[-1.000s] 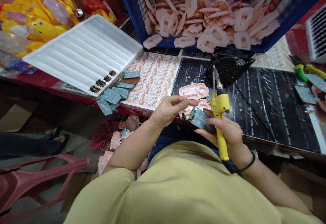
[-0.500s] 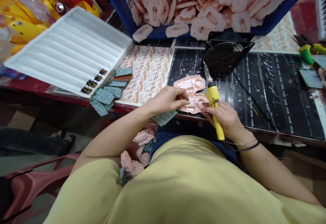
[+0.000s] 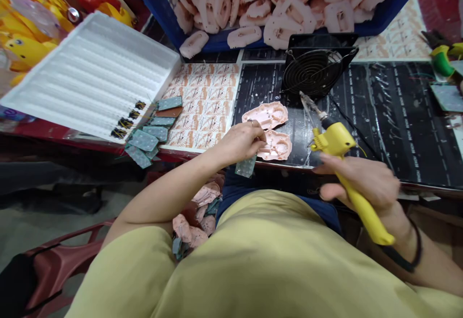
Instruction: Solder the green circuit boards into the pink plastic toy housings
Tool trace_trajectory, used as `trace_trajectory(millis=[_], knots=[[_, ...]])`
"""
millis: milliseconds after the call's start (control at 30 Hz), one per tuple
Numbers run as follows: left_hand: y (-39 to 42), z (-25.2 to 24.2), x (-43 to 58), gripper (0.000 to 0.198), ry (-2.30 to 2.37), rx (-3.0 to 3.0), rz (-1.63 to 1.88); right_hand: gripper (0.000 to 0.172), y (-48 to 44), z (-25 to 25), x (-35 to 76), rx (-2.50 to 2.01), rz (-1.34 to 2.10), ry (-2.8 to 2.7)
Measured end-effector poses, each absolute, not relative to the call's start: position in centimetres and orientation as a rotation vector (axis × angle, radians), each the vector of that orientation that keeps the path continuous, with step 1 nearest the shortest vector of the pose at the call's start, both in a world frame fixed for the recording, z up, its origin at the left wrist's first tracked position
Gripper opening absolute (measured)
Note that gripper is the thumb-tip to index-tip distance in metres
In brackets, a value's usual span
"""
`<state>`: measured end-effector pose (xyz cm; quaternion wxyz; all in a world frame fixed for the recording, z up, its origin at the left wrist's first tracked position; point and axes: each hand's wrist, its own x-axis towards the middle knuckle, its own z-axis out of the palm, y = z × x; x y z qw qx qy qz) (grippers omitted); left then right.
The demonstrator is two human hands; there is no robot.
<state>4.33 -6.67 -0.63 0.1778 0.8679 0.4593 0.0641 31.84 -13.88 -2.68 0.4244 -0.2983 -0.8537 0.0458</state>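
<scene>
Two pink plastic shell halves lie at the table's front edge, the far one (image 3: 265, 115) just behind the near one (image 3: 280, 145). My left hand (image 3: 249, 139) is at the near shell's left end, its fingers pinched together; what is between the fingertips is hidden. A green circuit board (image 3: 246, 166) hangs just below that hand, over the table edge. My right hand (image 3: 361, 180) is wrapped round the handle of a yellow soldering gun (image 3: 338, 139), to the right of the shells. Its metal tip points up and left, toward the black fan.
Behind the shells stands a black fan (image 3: 313, 72). A blue crate (image 3: 224, 40) of pink shells is at the back. On the left are a white foam tray (image 3: 94, 67) and several green boards (image 3: 144, 138). Pliers (image 3: 441, 60) lie at the far right.
My right hand has moved right and toward me with the soldering gun, away from the shells. The green board under my left hand now hangs more upright. The whole view has shifted slightly.
</scene>
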Motion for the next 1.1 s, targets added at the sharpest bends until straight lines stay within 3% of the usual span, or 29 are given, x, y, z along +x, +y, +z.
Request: trace_trajectory(millis=[67, 133, 200, 533, 800, 1100], knots=[[-6.9, -0.5, 4.5, 0.013, 1.3, 2.456, 0.139, 0.062, -14.6, -2.3, 33.5, -0.845, -0.016, -2.109], [-7.0, -0.4, 4.6, 0.013, 1.305, 2.451, 0.107, 0.061, -15.2, -2.3, 34.6, -0.925, -0.077, -2.072], [-7.0, -0.4, 4.7, 0.013, 1.316, 2.454, 0.096, 0.056, -15.6, -2.6, 34.9, -0.915, -0.04, -2.066], [-6.9, -0.5, 4.8, 0.015, 1.336, 2.473, 0.069, 0.066, -15.9, -4.1, 33.1, -0.72, 0.193, -2.013], [-6.7, -1.2, 4.9, 0.018, 1.416, 2.459, 0.178, 0.067, -15.7, -4.8, 33.2, -0.918, 0.052, -1.967], [-7.3, -0.6, 4.7, 0.016, 1.305, 2.54, 0.091, 0.055, -15.3, -5.0, 33.3, -0.648, 0.263, -1.996]])
